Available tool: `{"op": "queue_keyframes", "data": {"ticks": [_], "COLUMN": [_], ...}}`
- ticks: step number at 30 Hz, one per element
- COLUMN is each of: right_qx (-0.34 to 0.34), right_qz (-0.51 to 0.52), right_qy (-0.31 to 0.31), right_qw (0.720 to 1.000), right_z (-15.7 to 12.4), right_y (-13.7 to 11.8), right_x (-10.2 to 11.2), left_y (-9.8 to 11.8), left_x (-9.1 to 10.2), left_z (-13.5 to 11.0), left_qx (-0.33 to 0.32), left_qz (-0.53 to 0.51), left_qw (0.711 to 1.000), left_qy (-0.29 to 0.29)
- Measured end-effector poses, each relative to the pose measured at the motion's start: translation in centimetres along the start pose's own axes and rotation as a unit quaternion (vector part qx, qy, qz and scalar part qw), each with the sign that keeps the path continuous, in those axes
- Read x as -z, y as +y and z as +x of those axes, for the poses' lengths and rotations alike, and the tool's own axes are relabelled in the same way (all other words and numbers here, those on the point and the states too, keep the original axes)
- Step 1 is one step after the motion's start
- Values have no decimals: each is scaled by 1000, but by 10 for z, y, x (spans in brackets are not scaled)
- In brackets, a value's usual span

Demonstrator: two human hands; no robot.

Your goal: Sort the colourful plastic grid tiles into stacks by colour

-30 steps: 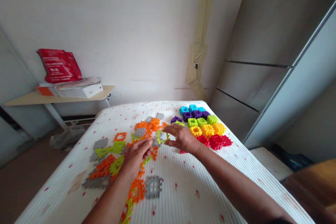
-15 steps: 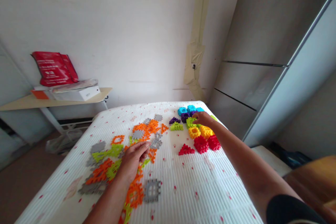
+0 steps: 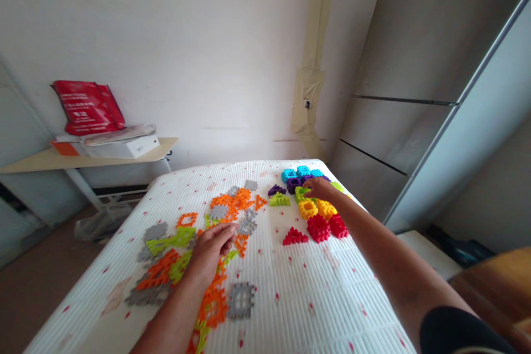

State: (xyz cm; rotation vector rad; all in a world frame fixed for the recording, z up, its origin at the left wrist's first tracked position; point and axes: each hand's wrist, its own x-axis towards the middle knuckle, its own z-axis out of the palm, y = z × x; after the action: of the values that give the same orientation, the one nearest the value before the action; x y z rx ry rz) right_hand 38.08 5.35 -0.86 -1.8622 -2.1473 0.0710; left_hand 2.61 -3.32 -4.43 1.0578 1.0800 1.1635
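My left hand (image 3: pixel 214 243) hovers over a loose pile of flat notched building pieces, its fingers curled together with nothing showing in them. Around it lie an orange triangle piece (image 3: pixel 160 270), a lime piece (image 3: pixel 182 237) and grey pieces (image 3: pixel 248 225). On the far right, my right hand (image 3: pixel 321 188) has its fingers closed at a lime green block (image 3: pixel 301 193); the fingertips partly cover it. Purple blocks (image 3: pixel 293 185) and blue blocks (image 3: pixel 289 175) sit just beyond. Nearer are yellow blocks (image 3: pixel 307 209) and red blocks (image 3: pixel 318 228).
A red triangular piece (image 3: pixel 295 236) and a lime triangular piece (image 3: pixel 280 199) lie left of the block rows. One grey window-like square (image 3: pixel 241 300) is near the front. Beyond the white spotted cover (image 3: pixel 298 310) stand a side table (image 3: pixel 39 161) and a grey fridge (image 3: pixel 398 66).
My right hand has shifted slightly lower and left, covering more of the lime green block. My left hand stays in place, and the view has moved a little.
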Motion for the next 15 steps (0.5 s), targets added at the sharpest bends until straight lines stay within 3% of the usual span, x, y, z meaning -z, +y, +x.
{"op": "queue_keyframes", "data": {"ticks": [8,12,15], "right_qx": [0,39,116], "right_qz": [-57,-48,-3], "right_qy": [-28,23,37], "right_qw": [998,998,993], "right_z": [-3,-8,-23], "right_y": [-11,-33,-65], "right_x": [13,20,19], "left_y": [8,17,18], "left_x": [3,28,56], "left_z": [-2,6,17], "left_qx": [-10,-73,-136], "left_qz": [-4,56,185], "left_qw": [1000,992,959], "left_qy": [13,81,168]}}
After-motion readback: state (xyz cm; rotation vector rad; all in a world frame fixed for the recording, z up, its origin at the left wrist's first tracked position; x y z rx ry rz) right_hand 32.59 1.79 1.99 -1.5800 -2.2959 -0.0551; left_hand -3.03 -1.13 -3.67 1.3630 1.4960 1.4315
